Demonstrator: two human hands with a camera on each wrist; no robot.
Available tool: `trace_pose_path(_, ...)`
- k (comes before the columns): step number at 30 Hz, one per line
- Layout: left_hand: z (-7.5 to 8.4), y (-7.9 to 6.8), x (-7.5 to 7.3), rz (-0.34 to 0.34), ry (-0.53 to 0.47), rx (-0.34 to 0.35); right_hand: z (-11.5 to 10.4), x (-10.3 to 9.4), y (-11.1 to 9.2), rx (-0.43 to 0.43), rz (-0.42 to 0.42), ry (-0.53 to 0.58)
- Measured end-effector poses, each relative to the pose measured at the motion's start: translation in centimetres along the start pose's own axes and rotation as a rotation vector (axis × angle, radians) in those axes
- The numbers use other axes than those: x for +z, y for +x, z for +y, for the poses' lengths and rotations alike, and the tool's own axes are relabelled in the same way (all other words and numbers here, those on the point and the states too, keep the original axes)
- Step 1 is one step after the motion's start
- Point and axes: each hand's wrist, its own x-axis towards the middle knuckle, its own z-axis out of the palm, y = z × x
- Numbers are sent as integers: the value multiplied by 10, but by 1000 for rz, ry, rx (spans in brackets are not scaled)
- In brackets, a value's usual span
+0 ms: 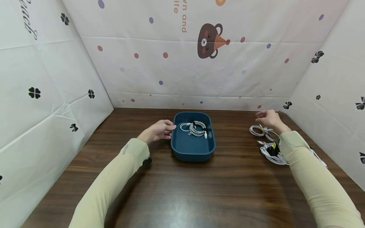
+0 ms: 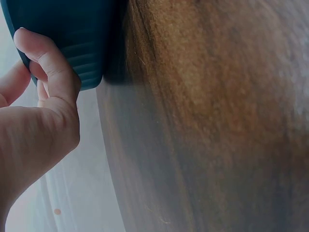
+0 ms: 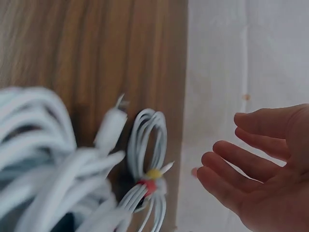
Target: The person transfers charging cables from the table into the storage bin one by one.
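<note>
My left hand (image 1: 161,130) is at the left side of a dark blue plastic bin (image 1: 191,148). In the left wrist view its thumb and fingers pinch the edge of the bin. Inside the bin lies a coiled, pale cable (image 1: 196,129) with a black tie. My right hand (image 1: 270,119) hovers at the right, fingers loosely bent and holding nothing. Just below it is a bundled white cable (image 1: 257,130), with red and yellow bits at its middle in the right wrist view. Nearer lies a thicker white cable coil (image 1: 275,158), partly hidden by the right sleeve.
Everything stands on a dark brown wooden table (image 1: 171,190). White printed sheets rise as walls behind (image 1: 142,76) and along both sides. A white cable end (image 1: 318,157) sticks out past the right sleeve.
</note>
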Motion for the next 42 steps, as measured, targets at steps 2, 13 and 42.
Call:
trace_pose_path(2,0,-1,0,-2,2,-1,6,2,1,8,-6,-38)
trace_pose_path(13,-1,1,0,-1,10,-5,23,13,5,19,-203,-45)
trace_pose_path(42,1,1,0,16,7,-10,19,24,9,4,-291,-144)
